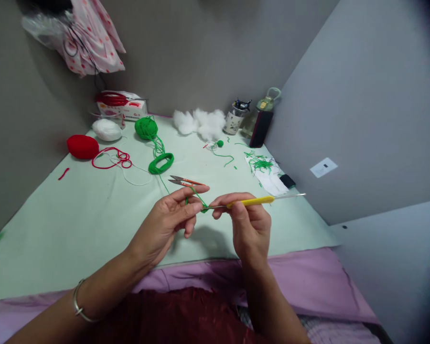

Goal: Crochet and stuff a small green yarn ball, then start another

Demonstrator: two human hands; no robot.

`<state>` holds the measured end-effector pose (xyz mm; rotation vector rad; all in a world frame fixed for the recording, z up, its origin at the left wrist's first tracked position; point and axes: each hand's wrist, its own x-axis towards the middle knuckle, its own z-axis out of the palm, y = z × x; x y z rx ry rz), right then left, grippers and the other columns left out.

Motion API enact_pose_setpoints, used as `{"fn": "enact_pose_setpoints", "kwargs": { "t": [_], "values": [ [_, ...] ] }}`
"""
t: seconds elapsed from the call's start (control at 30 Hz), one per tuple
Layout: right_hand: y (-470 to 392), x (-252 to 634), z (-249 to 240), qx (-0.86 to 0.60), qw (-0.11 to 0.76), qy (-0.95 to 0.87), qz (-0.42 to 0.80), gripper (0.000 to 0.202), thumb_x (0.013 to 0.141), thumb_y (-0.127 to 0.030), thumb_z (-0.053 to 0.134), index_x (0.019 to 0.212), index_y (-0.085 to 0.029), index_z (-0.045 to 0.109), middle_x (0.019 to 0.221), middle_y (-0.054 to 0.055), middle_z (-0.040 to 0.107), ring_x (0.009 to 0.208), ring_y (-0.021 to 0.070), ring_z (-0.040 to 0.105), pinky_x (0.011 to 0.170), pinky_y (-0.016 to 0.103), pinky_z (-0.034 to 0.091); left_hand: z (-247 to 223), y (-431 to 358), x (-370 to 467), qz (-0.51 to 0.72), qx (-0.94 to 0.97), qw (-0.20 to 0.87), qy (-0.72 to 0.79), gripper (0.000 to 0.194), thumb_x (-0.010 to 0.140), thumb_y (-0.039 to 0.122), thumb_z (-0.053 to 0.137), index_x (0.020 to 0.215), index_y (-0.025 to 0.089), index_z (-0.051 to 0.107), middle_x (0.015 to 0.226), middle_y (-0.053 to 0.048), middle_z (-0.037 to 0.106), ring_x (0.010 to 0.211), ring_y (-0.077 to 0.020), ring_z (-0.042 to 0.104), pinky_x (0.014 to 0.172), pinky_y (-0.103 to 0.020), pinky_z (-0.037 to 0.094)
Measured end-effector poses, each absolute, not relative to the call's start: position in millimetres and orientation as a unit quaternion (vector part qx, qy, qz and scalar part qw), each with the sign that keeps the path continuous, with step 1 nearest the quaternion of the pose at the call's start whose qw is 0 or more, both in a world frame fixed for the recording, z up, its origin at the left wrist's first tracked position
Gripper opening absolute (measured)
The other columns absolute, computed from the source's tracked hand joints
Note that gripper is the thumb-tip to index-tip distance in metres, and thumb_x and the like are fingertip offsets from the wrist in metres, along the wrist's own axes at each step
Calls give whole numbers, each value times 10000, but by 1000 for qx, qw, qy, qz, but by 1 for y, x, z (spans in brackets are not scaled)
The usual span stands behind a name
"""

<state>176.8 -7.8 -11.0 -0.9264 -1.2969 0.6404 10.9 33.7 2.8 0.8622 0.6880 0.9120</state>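
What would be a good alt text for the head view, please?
The right hand holds a yellow-handled hook to green yarn in the left hand, above a pale table. Behind lie scissors, a green ball, a white ball, a red ball and fluffy white stuffing.

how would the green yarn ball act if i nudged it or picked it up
The green yarn ball looks nearly round, so it may roll. Being wound yarn, it is probably light and squashy. Loose strands trail from it toward the green coil, so lifting might tug them.
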Motion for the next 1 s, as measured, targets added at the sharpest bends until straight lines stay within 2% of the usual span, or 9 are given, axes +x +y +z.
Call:
{"fn": "enact_pose_setpoints", "kwargs": {
  "t": [0.17,0.3,0.37,0.43,0.53,0.63,0.73,0.87,1.0],
  "values": [
    [-14,177,-17,-406,565,-718,30,282,1002,-121,549,1193,-258,706,1027,65,775,915,185,736,779,342,624,3,30,12,446,427,715,327,380,830,249,826,1203,226,756,797,37,593,500,-30,481,487,-173,375],
    [-15,176,-23,-410,488,-765,-96,376,945,-63,627,1262,-246,712,1148,114,746,1046,213,720,820,340,623,0,31,13,413,364,783,292,489,814,280,841,1275,183,711,646,65,526,460,-34,380,445,-158,322],
    [-14,176,-22,-416,527,-740,-42,358,950,-61,616,1231,-252,729,1113,100,741,1022,207,716,818,346,616,-1,33,12,378,322,824,274,441,817,278,836,1224,145,733,564,93,424,444,-25,287,426,-143,271],
    [-13,175,-18,-417,604,-676,67,292,986,-100,574,1150,-267,748,1005,61,744,884,180,706,753,344,606,-1,35,10,366,304,838,268,385,821,239,828,1182,129,750,551,105,373,444,-17,233,415,-133,232],
    [-10,173,-11,-402,661,-606,186,231,1019,-172,543,1028,-263,756,901,30,735,745,158,666,667,335,583,1,34,10,386,321,820,274,385,820,217,828,1191,152,745,605,87,455,436,-5,276,413,-134,238],
    [-8,171,-11,-401,630,-640,181,198,1007,-182,577,1043,-261,755,961,41,763,862,188,709,730,363,605,1,29,14,398,361,794,284,410,808,252,845,1198,174,747,702,45,586,438,-8,383,424,-148,293],
    [-11,170,-17,-419,594,-680,100,285,983,-108,596,1166,-276,737,1036,53,766,956,196,724,793,368,616,0,27,18,417,370,772,305,432,800,260,857,1211,180,751,672,49,584,452,-20,428,446,-148,328],
    [-14,170,-24,-431,544,-719,-32,394,925,-64,668,1248,-281,732,1154,90,754,1026,219,718,834,373,616,-2,31,18,408,317,806,287,400,796,258,858,1176,165,774,613,69,504,425,-2,305,414,-132,268],
    [-10,174,-19,-439,640,-618,123,241,994,-143,591,1088,-275,770,957,49,752,815,175,692,705,342,589,-1,36,13,397,275,834,268,243,795,155,828,1036,130,811,618,84,431,427,14,206,384,-113,220]
  ]
}}
